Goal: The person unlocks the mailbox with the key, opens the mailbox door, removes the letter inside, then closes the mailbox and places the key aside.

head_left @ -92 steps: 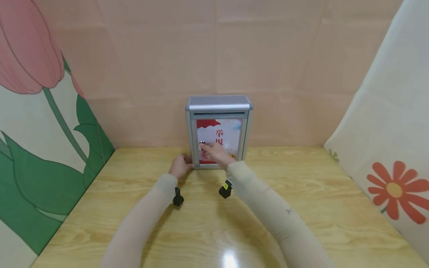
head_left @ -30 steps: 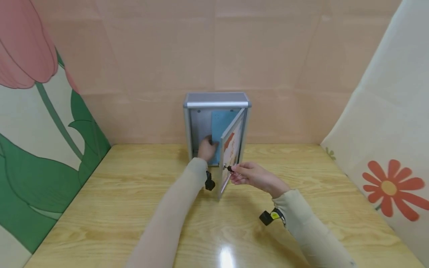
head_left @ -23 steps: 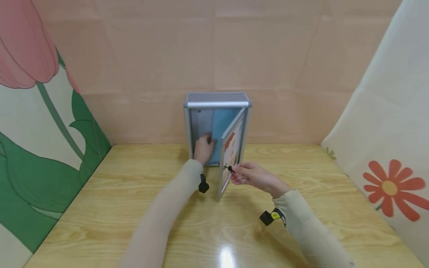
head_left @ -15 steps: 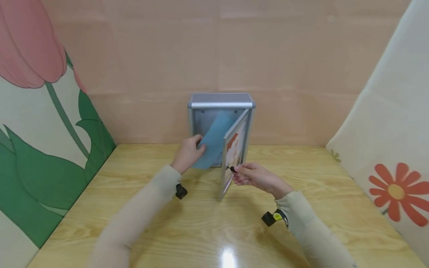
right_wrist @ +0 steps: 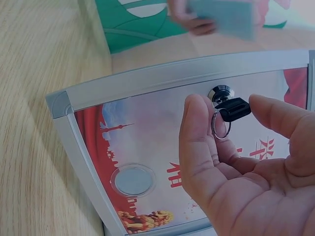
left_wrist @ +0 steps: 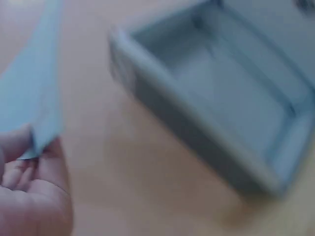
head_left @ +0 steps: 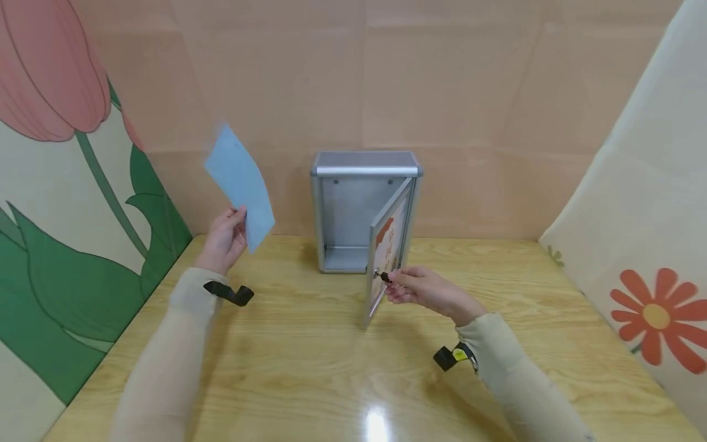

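Raised at the left, my left hand [head_left: 223, 239] pinches a light blue sheet of paper [head_left: 243, 184] between thumb and fingers. The left wrist view, which is blurred, shows the paper [left_wrist: 37, 93] standing up from the fingertips. A silver metal box [head_left: 364, 162] stands upright against the back wall. Its door [head_left: 386, 245] is swung out to the right, and the inside that shows is bare. My right hand [head_left: 428, 291] holds a black-headed key [right_wrist: 236, 109] by its head. That key sits in the lock [right_wrist: 220, 93] on the door, with a metal ring hanging from it.
The wooden table [head_left: 320, 368] lies under both arms. A pink-beige sheet [head_left: 475, 123] covers the back wall. Flower-printed panels flank the table, with a tulip [head_left: 50, 73] at left and a red flower [head_left: 656, 316] at right.
The box door has swung open with the right hand on the key. My left hand has drawn the blue paper out of the box and carried it up and left. The right hand now stays still.
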Action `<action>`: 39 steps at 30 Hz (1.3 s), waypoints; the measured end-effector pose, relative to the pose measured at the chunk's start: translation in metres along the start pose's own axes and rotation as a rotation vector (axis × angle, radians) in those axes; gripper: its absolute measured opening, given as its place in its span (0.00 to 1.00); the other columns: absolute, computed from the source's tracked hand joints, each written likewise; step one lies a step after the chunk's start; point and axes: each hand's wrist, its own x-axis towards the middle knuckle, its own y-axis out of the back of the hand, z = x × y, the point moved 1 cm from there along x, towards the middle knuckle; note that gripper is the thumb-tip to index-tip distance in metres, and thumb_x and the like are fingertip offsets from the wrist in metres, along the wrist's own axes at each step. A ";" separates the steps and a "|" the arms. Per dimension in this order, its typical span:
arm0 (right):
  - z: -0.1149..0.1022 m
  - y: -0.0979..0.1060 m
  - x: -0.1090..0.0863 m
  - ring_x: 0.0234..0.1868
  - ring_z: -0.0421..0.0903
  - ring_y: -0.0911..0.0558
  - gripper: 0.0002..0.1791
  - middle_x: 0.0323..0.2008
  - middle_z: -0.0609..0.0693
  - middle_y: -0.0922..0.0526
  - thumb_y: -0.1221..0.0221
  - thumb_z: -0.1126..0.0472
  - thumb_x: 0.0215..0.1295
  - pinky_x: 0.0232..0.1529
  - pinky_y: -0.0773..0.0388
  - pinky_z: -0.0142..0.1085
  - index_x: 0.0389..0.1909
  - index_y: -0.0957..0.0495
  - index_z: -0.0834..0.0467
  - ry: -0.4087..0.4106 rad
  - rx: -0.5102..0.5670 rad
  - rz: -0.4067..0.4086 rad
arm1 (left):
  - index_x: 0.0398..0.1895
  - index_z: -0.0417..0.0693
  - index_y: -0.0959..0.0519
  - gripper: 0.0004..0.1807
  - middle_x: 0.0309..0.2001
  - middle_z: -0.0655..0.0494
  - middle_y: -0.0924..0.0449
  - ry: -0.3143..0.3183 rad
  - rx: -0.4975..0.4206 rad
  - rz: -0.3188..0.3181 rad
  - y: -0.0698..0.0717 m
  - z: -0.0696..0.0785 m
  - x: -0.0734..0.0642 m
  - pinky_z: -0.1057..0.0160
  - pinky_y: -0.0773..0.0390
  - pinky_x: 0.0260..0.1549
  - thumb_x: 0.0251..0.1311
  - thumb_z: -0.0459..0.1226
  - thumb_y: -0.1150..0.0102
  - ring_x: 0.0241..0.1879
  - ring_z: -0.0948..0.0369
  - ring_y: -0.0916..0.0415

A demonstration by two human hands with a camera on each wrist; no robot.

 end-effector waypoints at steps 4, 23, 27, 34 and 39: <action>0.000 0.000 -0.001 0.38 0.39 0.19 0.20 0.38 0.51 0.20 0.56 0.62 0.76 0.48 0.20 0.31 0.54 0.38 0.79 -0.004 0.017 -0.005 | 0.45 0.44 0.31 0.05 0.33 0.61 0.22 0.274 0.440 0.106 0.047 -0.027 0.005 0.72 0.22 0.34 0.72 0.36 0.55 0.34 0.68 0.23; 0.001 0.001 0.001 0.39 0.41 0.19 0.24 0.39 0.52 0.21 0.55 0.59 0.77 0.48 0.20 0.32 0.56 0.39 0.79 -0.023 -0.010 0.005 | 0.32 0.41 0.29 0.10 0.29 0.55 0.30 0.495 1.369 0.181 0.077 -0.087 0.009 0.66 0.26 0.26 0.67 0.38 0.43 0.28 0.61 0.30; 0.001 0.003 0.001 0.39 0.41 0.19 0.24 0.40 0.52 0.20 0.55 0.59 0.77 0.50 0.20 0.33 0.56 0.38 0.79 -0.022 -0.014 0.008 | 0.25 0.42 0.28 0.15 0.23 0.54 0.30 0.454 1.614 0.110 0.074 -0.087 0.014 0.65 0.29 0.23 0.65 0.43 0.42 0.23 0.60 0.31; 0.001 0.003 0.001 0.39 0.40 0.19 0.22 0.40 0.52 0.20 0.55 0.60 0.77 0.48 0.20 0.32 0.55 0.37 0.78 -0.022 -0.006 0.012 | 0.25 0.40 0.24 0.18 0.21 0.52 0.26 0.470 1.815 0.019 0.069 -0.090 0.018 0.65 0.28 0.21 0.66 0.45 0.44 0.20 0.59 0.28; 0.001 0.002 0.001 0.38 0.40 0.19 0.21 0.39 0.51 0.20 0.55 0.60 0.77 0.48 0.20 0.31 0.55 0.37 0.78 -0.021 -0.005 0.014 | 0.33 0.36 0.22 0.18 0.19 0.52 0.28 0.495 1.925 -0.016 0.053 -0.091 0.015 0.65 0.31 0.18 0.68 0.44 0.47 0.16 0.61 0.32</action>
